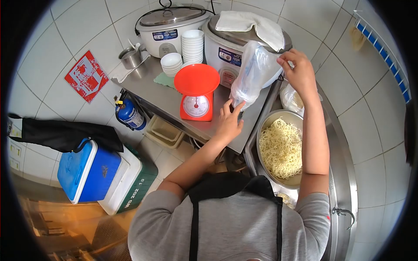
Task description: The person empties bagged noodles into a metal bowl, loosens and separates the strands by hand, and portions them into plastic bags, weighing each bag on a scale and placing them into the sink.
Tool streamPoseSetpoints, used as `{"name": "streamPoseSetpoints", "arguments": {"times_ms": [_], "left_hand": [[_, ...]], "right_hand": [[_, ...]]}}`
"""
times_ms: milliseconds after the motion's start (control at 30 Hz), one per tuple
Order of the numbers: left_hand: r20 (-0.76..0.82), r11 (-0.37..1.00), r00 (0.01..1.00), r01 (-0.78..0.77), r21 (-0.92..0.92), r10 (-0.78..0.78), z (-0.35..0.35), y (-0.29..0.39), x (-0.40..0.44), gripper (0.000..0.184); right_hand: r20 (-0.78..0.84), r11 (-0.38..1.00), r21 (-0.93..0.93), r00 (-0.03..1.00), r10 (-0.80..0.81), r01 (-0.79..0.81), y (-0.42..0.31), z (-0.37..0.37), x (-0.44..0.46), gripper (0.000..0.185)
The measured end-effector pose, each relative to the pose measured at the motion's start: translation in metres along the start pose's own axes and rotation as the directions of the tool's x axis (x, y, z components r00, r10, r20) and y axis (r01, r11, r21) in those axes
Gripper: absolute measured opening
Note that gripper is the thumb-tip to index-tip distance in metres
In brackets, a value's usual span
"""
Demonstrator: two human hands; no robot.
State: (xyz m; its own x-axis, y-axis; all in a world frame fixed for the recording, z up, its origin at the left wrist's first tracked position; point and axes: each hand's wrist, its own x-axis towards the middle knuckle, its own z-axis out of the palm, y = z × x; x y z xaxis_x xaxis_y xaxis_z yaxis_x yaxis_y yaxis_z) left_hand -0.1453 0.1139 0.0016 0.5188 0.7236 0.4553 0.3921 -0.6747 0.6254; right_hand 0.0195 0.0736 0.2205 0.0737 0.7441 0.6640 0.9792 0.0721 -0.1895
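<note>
A clear plastic bag (254,71), with what look like more folded bags inside or beneath it, leans against the front of the right rice cooker (223,48). My right hand (299,71) pinches the upper right edge of this bag between thumb and fingers. Lower down, the fingertips of my left hand (228,124) press on the bag's gathered bottom end, the fingers partly bent. Just left of that hand stands a red kitchen scale (197,98) with its pan on top. Beneath my right forearm is a large metal bowl (266,122) of yellow noodles (282,150).
Stacked white bowls (193,45) and a second rice cooker (152,37) stand behind the scale. A metal pot (130,57) sits at the counter's left end. On the floor side are a fire extinguisher (130,114) and a blue cooler (89,172). A faucet (346,215) is at right.
</note>
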Motion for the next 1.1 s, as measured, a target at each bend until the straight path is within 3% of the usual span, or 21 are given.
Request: {"name": "streamPoseSetpoints", "arguments": {"times_ms": [33,200,267,300,400,533,633,700,800,900,933,1000,1100], "left_hand": [[0.006,1.0,1.0,-0.01,0.021,0.01,0.001,0.001,0.001,0.059],[-0.314,0.999,0.949,-0.048,-0.02,0.04,0.003,0.001,0.019,0.065],[-0.385,0.998,0.922,-0.051,-0.035,0.033,0.007,0.001,0.026,0.069],[-0.388,0.998,0.921,-0.046,-0.04,0.027,0.007,0.0,0.029,0.071],[-0.382,0.999,0.924,-0.037,-0.027,0.024,0.006,-0.005,0.042,0.073],[-0.39,0.999,0.921,0.009,0.052,0.012,0.019,-0.013,0.044,0.073],[-0.406,0.998,0.913,0.022,-0.051,-0.041,0.03,-0.026,0.045,0.071],[-0.372,0.995,0.923,0.073,-0.072,-0.095,0.035,-0.028,0.042,0.071],[-0.316,0.994,0.942,0.105,-0.033,-0.11,0.032,-0.026,0.041,0.069],[-0.301,0.995,0.949,0.093,-0.021,-0.095,0.022,-0.024,0.031,0.064],[-0.308,0.996,0.947,0.08,-0.031,-0.086,0.017,-0.019,0.03,0.062],[-0.431,0.989,0.899,-0.123,-0.078,0.078,0.004,0.002,0.023,0.056],[-0.567,0.882,0.79,-0.418,-0.218,0.234,-0.022,0.05,0.035,0.049]], "right_hand": [[0.034,1.0,-0.015,0.999,-0.007,0.008,-0.003,-0.004,0.003,0.009],[0.092,0.994,-0.042,0.991,-0.101,0.105,0.004,-0.007,0.01,0.007],[0.17,0.967,-0.142,0.968,-0.185,0.21,0.005,-0.001,0.008,0.007],[0.284,0.97,-0.144,0.947,-0.152,0.198,0.001,0.005,0.001,0.007],[0.107,0.969,-0.189,0.985,-0.138,0.156,-0.005,-0.015,0.012,0.007],[0.171,0.958,-0.198,0.97,-0.173,0.206,-0.008,-0.018,0.012,0.007],[0.018,0.959,-0.223,0.985,-0.174,0.173,-0.004,-0.03,0.023,0.009],[-0.177,0.982,-0.137,0.972,-0.153,0.13,-0.001,-0.041,0.032,0.01],[-0.401,0.998,0.024,0.915,-0.044,0.058,0.007,-0.074,0.05,0.015],[-0.417,0.984,0.123,0.894,0.167,-0.127,0.008,-0.111,0.044,0.022],[-0.459,0.979,0.167,0.87,0.179,-0.114,0.014,-0.117,0.036,0.023],[-0.548,0.967,0.245,0.813,0.196,-0.069,0.024,-0.132,0.019,0.024],[-0.529,0.914,0.387,0.783,0.328,-0.122,0.042,-0.141,-0.021,0.021]]}}
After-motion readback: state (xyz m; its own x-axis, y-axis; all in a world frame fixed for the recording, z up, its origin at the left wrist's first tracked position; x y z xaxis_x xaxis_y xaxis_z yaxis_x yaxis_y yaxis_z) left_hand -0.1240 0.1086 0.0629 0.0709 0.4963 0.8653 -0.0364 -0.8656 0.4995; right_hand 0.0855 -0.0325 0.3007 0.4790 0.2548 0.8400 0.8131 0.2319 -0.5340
